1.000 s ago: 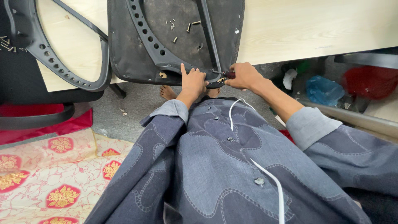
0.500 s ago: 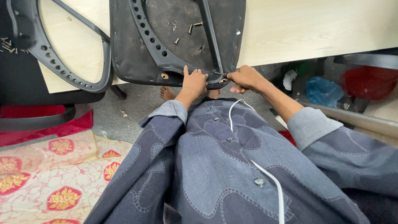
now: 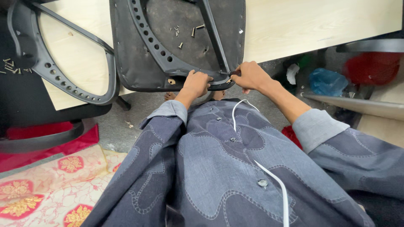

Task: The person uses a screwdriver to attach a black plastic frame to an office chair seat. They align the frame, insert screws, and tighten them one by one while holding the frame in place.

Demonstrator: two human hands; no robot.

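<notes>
An upturned black chair seat (image 3: 139, 63) lies on a light wooden table (image 3: 303, 25), its near edge overhanging toward me. A black perforated frame (image 3: 151, 46) is fixed across its underside. My left hand (image 3: 197, 84) presses on the frame's near edge. My right hand (image 3: 250, 75) is closed round a dark tool handle (image 3: 232, 73) at the same edge, next to a small screw head. Several loose screws (image 3: 185, 33) lie on the seat's underside.
A second black perforated frame (image 3: 59, 71) lies on the table at left, with more screws (image 3: 12, 67) on a black seat beside it. A patterned red mat (image 3: 50, 185) covers the floor at left. Blue and red bags (image 3: 326, 82) sit under the table at right.
The view has shifted slightly. My right hand has drawn a little closer to the frame's edge; my left hand stays pressed on it.
</notes>
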